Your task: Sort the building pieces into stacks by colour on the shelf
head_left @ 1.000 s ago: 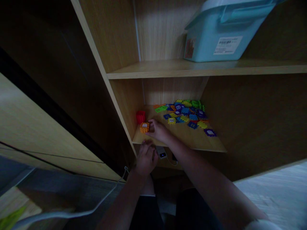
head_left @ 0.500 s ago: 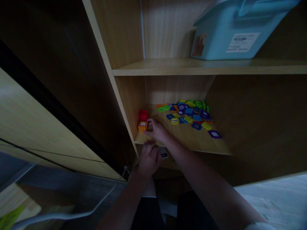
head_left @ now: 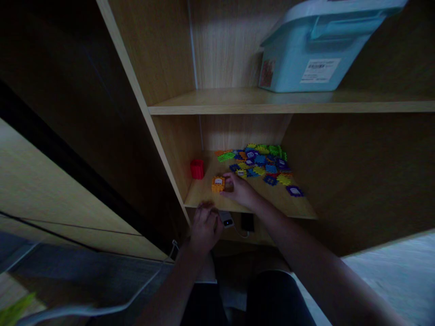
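Observation:
My right hand (head_left: 239, 189) grips an orange block cube (head_left: 218, 184) from its right side, thumb and fingers at its edges, over the lower shelf (head_left: 200, 197). The cube carries a white window-like pattern on top. Left of it, apart from it, a red block box (head_left: 197, 169) stands near the side wall of the shelf. My left hand (head_left: 205, 224) is just in front of the shelf's front edge, its fingers curled; whether anything is in them is hidden. Behind and right of my right hand lies a spread of flat interlocking pieces (head_left: 260, 160) in blue, yellow, green and purple.
On the upper shelf (head_left: 224, 100) stands a light blue lidded bin (head_left: 299, 56). Below the lower shelf lie a white device with a cable (head_left: 227, 220) and a dark object (head_left: 247, 222). A dark cabinet opening is at left, with a white cable (head_left: 142, 290) hanging nearby.
My right hand has moved the orange cube rightward, away from the red box. The red box stays by the wall. My left hand keeps about the same place; the view has shifted slightly.

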A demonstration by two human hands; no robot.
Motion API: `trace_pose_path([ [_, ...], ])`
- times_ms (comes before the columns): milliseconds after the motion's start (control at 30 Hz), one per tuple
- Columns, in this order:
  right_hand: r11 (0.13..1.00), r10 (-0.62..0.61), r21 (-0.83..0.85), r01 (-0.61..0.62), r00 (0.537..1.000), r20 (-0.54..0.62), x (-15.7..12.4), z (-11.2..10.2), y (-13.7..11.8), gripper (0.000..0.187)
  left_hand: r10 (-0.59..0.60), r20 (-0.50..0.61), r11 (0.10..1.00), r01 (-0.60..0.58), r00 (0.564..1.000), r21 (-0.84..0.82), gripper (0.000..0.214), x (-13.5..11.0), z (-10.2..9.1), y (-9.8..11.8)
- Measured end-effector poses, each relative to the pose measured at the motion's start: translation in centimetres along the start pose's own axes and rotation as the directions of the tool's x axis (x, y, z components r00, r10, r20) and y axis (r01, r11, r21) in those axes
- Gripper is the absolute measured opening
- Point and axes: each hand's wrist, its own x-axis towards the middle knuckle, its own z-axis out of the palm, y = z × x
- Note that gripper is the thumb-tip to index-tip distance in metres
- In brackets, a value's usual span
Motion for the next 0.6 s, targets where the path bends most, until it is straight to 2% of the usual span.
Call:
trace_pose_path([
  [133, 0.999, 0.035, -0.010, -0.035, 0.999, -0.015, -2.8, -3.6, 1.5, 0.069, -0.023, -0.014, 0.999, 0.023, 1.000, 0.033, 0.012, 0.6, -0.3, 0.5],
  [267, 0.998, 0.068, -0.008, -0.068, 0.997, -0.037, -4.7, -5.9, 2.7, 0.066, -0.067, 0.006, 0.995, 0.066, 0.998, 0.079, 0.006, 1.6, -0.8, 1.0],
  [400, 0.996, 0.084, 0.010, -0.083, 0.995, -0.057, -5.3, -6.6, 3.1, 0.066, -0.103, 0.047, 0.991, 0.099, 0.994, 0.087, 0.013, 3.5, -1.1, 0.8],
  [500, 0.996, 0.083, 0.041, -0.080, 0.994, -0.066, -5.4, -6.6, 2.9, 0.068, -0.176, 0.095, 0.984, 0.177, 0.980, -0.005, 0.012, 5.8, -0.8, 0.2],
  [600, 0.996, 0.053, 0.083, -0.044, 0.994, -0.098, -5.6, -6.7, 2.9, 0.069, -0.203, 0.270, 0.941, 0.263, 0.941, -0.211, 0.011, 8.6, 0.0, -0.7],
])
